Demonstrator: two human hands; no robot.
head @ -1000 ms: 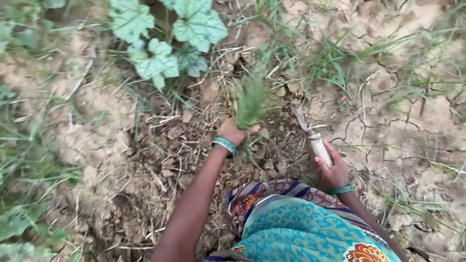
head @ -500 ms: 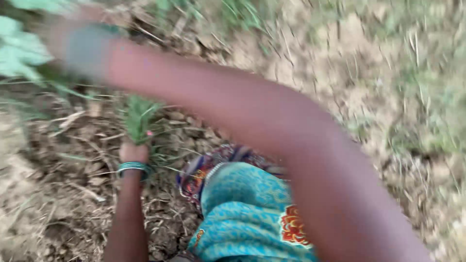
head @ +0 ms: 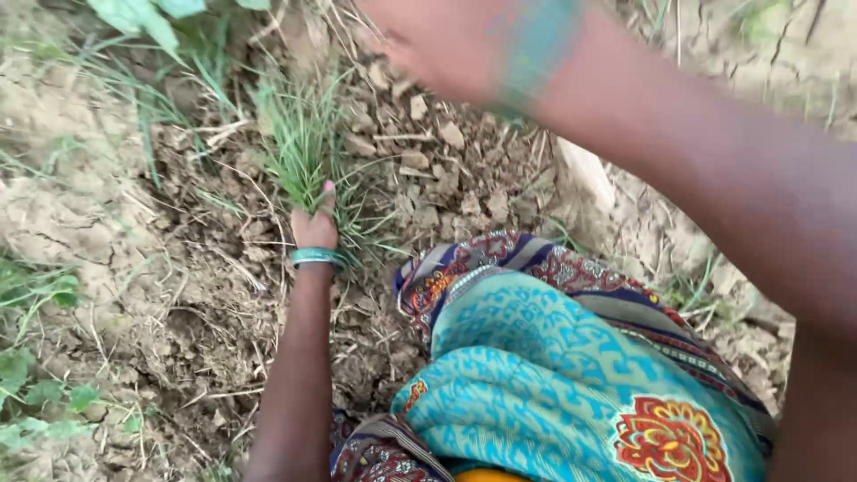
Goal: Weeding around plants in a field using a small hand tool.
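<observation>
The head view looked down on dry, cracked soil (head: 107, 214), pale and crusted at the left and broken into dark crumbly clods with bits of straw and dead stalks toward the middle. A tuft of thin green grass blades (head: 299, 143) stood up from the loose earth, fanning out at the top and narrowing to a bunch at its base. The left hand (head: 314, 225) was closed around that base, fingers wrapped on the stems, with a teal bangle (head: 317, 258) on the wrist just below. The right hand (head: 437, 40) was raised near the top of the picture, close to the lens and blurred, well apart from the grass and above it; a teal band sat on its wrist, and whether its fingers were curled or spread could not be told. The right forearm ran across the upper right. Below the hands lay folded patterned cloth (head: 553, 375), turquoise with a red flower motif and a dark red-and-blue border. Broad green leaves (head: 143, 13) showed at the top left edge, and small weeds (head: 36, 393) grew at the lower left.
</observation>
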